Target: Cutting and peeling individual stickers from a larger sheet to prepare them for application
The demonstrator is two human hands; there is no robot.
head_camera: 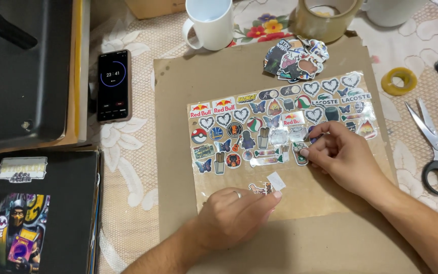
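A: Nearest, what has the left hand (234,215) got?

B: Its fingers (275,195) are curled, pinching a small cut-out sticker (263,189) just beyond the fingertips, on the clear sheet (285,203).

A: And the right hand (343,157)?

B: Thumb and forefinger (307,151) are closed on the edge of another sticker (299,153), low in the filled rows.

A: How would these handle?

B: Featherlight, thin, floppy, probably tacky underneath. I'd judge an edge or corner the place to take them, since a flat press would crease them.

A: Past the fingers?

B: Rows of stickers, then a loose sticker pile (296,58), a tape roll (325,18) and a white mug (210,23). Scissors (434,147) lie right of the right hand.
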